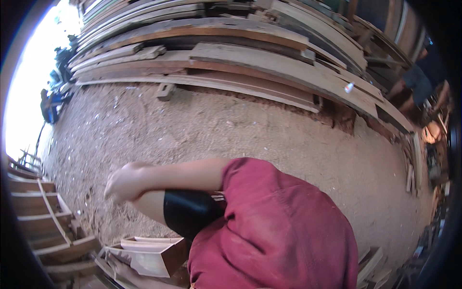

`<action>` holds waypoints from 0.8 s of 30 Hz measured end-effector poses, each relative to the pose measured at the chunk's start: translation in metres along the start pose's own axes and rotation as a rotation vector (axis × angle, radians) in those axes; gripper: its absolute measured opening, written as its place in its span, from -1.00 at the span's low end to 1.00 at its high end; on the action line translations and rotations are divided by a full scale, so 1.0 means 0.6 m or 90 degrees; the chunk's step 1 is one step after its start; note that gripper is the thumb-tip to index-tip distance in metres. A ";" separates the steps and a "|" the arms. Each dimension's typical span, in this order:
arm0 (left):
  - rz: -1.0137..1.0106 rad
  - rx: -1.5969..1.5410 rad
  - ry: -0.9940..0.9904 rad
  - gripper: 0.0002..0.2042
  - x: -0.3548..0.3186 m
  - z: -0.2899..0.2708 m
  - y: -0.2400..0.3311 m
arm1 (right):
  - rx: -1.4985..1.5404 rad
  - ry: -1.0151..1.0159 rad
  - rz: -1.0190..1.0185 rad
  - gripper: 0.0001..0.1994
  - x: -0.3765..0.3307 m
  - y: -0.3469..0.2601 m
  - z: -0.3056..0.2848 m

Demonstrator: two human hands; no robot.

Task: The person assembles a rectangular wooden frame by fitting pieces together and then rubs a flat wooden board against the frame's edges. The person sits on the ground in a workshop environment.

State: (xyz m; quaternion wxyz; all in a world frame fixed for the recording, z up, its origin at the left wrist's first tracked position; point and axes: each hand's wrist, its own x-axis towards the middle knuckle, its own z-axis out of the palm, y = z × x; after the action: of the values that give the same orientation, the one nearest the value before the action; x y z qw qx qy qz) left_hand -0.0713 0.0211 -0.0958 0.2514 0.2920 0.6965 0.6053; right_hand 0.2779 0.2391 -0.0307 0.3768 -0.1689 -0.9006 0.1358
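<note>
honestly not much here in the way of packaging, no signs, no screens, no labels that i can make out. the only candidate is a small pale thing [349, 87] lying on the stacked planks [269, 62] toward the upper right, whitish with a bit of blue and red on it, might be a crumpled wrapper or a little bottle but it's too small to tell. the light specks scattered over the dirt floor [202, 125] could be scraps of litter, though they're too tiny to call.
</note>
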 end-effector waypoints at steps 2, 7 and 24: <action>-0.088 0.147 0.035 -0.49 0.013 -0.029 -0.009 | 0.020 0.200 0.133 -0.69 -0.137 0.059 -0.136; 0.013 0.319 0.111 -0.53 -0.009 -0.030 0.018 | -0.193 0.562 0.657 -0.77 -0.577 0.093 -0.484; 0.041 0.272 -0.037 -0.67 -0.105 0.303 0.063 | -0.738 0.872 1.232 -0.34 -1.253 -0.081 -0.980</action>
State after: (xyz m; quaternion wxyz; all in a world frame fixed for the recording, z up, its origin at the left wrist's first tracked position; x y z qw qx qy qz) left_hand 0.1048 0.1064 -0.0840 0.1846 0.3780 0.7918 0.4427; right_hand 1.1897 -0.0419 -0.0891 0.3782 -0.9101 0.0278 -0.1668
